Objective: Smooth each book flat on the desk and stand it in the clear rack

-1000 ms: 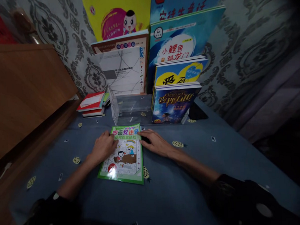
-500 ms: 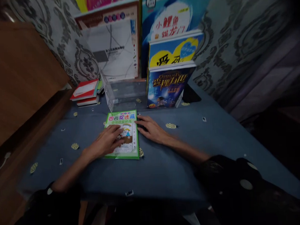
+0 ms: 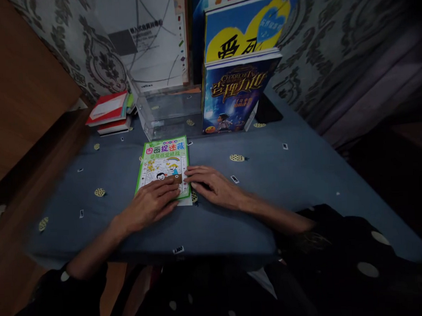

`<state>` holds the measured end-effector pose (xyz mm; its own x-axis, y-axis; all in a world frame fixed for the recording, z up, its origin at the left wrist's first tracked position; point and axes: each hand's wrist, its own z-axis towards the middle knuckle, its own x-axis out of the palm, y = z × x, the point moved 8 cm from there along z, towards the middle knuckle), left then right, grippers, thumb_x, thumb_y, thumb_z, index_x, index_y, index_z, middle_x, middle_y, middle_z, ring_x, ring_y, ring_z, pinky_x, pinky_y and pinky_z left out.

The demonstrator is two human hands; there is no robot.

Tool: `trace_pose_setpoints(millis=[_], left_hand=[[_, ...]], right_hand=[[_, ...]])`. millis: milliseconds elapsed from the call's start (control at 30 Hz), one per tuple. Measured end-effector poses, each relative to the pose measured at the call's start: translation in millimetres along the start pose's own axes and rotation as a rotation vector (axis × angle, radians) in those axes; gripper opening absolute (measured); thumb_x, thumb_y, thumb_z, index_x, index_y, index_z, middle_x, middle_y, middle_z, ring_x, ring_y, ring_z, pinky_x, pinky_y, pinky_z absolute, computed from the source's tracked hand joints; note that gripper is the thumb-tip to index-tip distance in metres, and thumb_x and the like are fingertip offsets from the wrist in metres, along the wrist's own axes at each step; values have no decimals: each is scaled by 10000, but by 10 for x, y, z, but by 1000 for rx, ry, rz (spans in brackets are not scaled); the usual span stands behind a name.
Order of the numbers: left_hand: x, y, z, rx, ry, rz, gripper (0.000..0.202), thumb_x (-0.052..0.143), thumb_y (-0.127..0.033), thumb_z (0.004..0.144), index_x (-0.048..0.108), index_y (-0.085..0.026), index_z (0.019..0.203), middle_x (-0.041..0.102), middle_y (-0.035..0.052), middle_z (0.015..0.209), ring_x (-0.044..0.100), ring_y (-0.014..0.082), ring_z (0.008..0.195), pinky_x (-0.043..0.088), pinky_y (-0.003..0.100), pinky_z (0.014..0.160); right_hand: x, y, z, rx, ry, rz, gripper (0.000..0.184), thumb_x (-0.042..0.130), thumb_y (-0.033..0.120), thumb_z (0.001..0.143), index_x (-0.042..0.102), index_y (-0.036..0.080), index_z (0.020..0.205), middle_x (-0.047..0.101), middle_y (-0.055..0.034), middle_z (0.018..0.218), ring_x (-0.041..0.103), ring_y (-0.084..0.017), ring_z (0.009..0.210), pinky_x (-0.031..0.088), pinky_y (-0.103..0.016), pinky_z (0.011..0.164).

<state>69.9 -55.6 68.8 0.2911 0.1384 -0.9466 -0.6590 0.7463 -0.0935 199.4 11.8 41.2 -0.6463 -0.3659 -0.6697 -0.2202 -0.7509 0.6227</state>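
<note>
A green-bordered picture book (image 3: 164, 155) lies flat on the cloth-covered table, its cover showing cartoon figures and a rainbow. Across the lower part of its cover rests my left hand (image 3: 155, 202), fingers stretched out and holding nothing. My right hand (image 3: 212, 187) is at the book's right edge, extended fingertips touching the cover's lower right side. Below the cover's bottom edge a strip of white paper (image 3: 185, 202) sticks out.
Behind the book stands a clear acrylic rack (image 3: 171, 129). A dark blue book (image 3: 232, 96) and a blue-and-yellow book (image 3: 243, 28) are upright in it at the right. Red books (image 3: 107, 109) are stacked at the back left. A black flat object (image 3: 267, 110) lies behind the rack.
The view has tipped downward. My left hand has slid toward the cover's bottom edge, and my right hand has come down along the right edge. White paper now shows below the cover.
</note>
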Motion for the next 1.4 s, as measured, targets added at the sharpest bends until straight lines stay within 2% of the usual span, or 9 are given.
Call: trace_pose_setpoints(millis=[200, 367, 500, 700, 867, 1033, 1167, 1300, 1400], left_hand=[[-47, 0, 14, -19, -37, -68, 265, 502, -235, 998, 679, -186, 1188, 737, 71, 1189, 647, 216, 1206, 551, 425, 1004], [-22, 57, 4, -39, -4, -77, 259, 493, -255, 1001, 667, -199, 1184, 710, 71, 1238, 628, 211, 1217, 515, 418, 1017], [139, 384, 214, -103, 83, -43, 354, 446, -324, 1024, 596, -193, 1316, 646, 100, 1351, 586, 223, 1269, 468, 425, 1054], [458, 1074, 823, -251, 170, 100, 451, 416, -364, 1020, 514, -179, 1420, 511, 123, 1506, 472, 268, 1383, 360, 465, 1133], [540, 1248, 1024, -269, 111, 99, 449, 377, -348, 1021, 534, -169, 1402, 552, 126, 1460, 508, 274, 1330, 408, 463, 1074], [532, 1247, 863, -277, 88, 73, 467, 343, -351, 1022, 513, -196, 1428, 515, 108, 1508, 489, 248, 1369, 377, 448, 1119], [401, 1328, 487, -304, 88, 59, 509, 329, -371, 1013, 481, -167, 1454, 490, 115, 1529, 432, 219, 1428, 321, 401, 1173], [244, 1517, 56, -415, 83, 64, 547, 290, -375, 1011, 443, -126, 1474, 438, 167, 1553, 404, 253, 1449, 305, 452, 1179], [216, 1594, -91, -482, 77, 61, 537, 289, -359, 1011, 436, -132, 1474, 418, 178, 1564, 380, 270, 1464, 310, 488, 1168]], right_hand=[[-26, 151, -33, 6, -54, 90, 287, 468, 252, 1003, 741, 198, 1070, 759, -93, 1121, 651, -217, 1173, 509, -465, 1017], [134, 411, -174, -32, 0, -53, 250, 499, 223, 986, 742, 199, 1041, 755, -86, 1155, 665, -217, 1154, 424, -515, 1100], [251, 546, -281, -51, 37, -146, 281, 509, 222, 984, 697, 177, 1187, 710, -112, 1264, 605, -216, 1262, 398, -482, 1147], [297, 567, -316, -50, 48, -182, 315, 510, 216, 978, 661, 168, 1251, 693, -117, 1294, 570, -214, 1309, 382, -479, 1166], [314, 528, -320, -41, 30, -174, 310, 514, 239, 974, 679, 168, 1226, 698, -132, 1286, 596, -227, 1282, 384, -500, 1154], [346, 502, -310, -32, 37, -217, 310, 527, 220, 958, 693, 198, 1219, 702, -128, 1284, 613, -226, 1266, 369, -509, 1157], [355, 532, -289, -22, 47, -258, 310, 537, 216, 944, 697, 181, 1207, 694, -141, 1295, 610, -231, 1271, 374, -521, 1145], [340, 584, -308, -12, 31, -288, 301, 541, 239, 943, 705, 184, 1189, 699, -144, 1285, 621, -236, 1257, 376, -526, 1138], [301, 601, -271, 2, -1, -284, 276, 533, 254, 952, 721, 183, 1141, 720, -130, 1249, 648, -236, 1215, 404, -510, 1119]])
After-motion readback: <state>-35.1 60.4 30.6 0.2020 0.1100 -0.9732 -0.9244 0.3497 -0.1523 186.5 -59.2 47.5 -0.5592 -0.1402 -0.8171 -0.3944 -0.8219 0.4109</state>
